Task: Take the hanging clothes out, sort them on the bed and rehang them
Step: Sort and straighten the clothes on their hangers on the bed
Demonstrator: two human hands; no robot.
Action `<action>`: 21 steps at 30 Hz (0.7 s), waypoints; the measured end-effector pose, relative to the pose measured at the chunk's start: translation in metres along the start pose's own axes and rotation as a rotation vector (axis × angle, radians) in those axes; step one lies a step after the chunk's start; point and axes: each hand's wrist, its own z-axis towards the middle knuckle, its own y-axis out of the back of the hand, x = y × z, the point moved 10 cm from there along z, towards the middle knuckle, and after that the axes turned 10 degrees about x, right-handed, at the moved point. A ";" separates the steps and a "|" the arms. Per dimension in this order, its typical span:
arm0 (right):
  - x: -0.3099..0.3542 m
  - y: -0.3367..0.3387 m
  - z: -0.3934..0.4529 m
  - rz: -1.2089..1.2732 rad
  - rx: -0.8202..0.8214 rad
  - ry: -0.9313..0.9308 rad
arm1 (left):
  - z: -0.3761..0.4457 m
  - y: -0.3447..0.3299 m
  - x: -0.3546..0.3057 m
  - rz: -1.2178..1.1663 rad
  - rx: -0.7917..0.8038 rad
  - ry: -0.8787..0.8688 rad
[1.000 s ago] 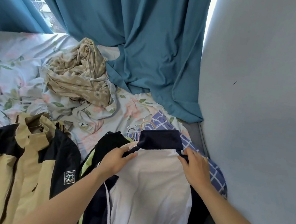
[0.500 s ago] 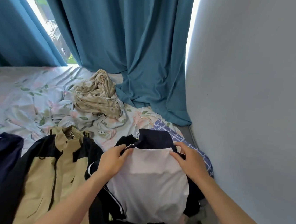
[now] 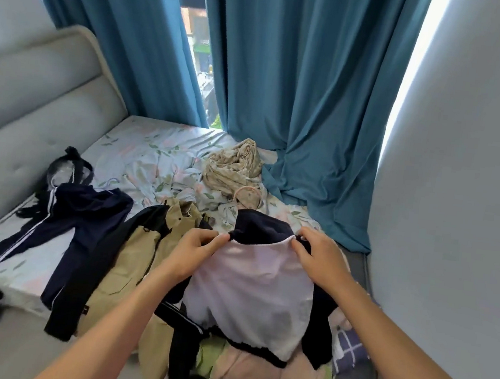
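White and navy cloth fills the person's grasp: the white-and-navy top (image 3: pixel 251 285) is held up over the near edge of the bed (image 3: pixel 153 160), above a heap of pink and green garments (image 3: pixel 257 375). The left hand (image 3: pixel 194 253) pinches its left shoulder seam, fingers curled round the fabric; the right hand (image 3: pixel 320 260) grips the right shoulder just below the dark collar, fingers likewise curled into the cloth.

The risk, judged from this hold, is that the top hangs only by two small pinches of slack fabric. If either slips, it would probably drop onto the heap below and mix with clothes not yet sorted. A dark striped sleeve trails at its lower left and could drag a neighbouring piece along.

No box, basket or drawer shows here; the bed alone serves as the sorting surface. On it lie the tan-and-black jacket (image 3: pixel 139 258) just left of the top, the navy striped trousers (image 3: pixel 62 231) farther left, and a crumpled beige cloth (image 3: pixel 234 166) near the teal curtain (image 3: pixel 298 101). A pink hanger (image 3: pixel 246 193) rests beside that cloth.
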 end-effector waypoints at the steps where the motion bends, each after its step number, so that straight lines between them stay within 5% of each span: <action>1: 0.008 0.002 -0.004 0.009 -0.013 0.039 | -0.014 0.000 -0.003 -0.015 -0.058 0.005; 8: 0.098 -0.016 -0.024 0.019 -0.069 0.257 | -0.103 0.015 -0.019 -0.014 -0.331 0.051; 15: 0.227 -0.059 -0.033 0.342 0.166 0.380 | -0.174 0.034 -0.021 0.062 -0.474 0.129; 21: 0.293 -0.081 -0.024 0.789 0.211 0.259 | -0.214 0.030 -0.003 0.142 -0.524 0.153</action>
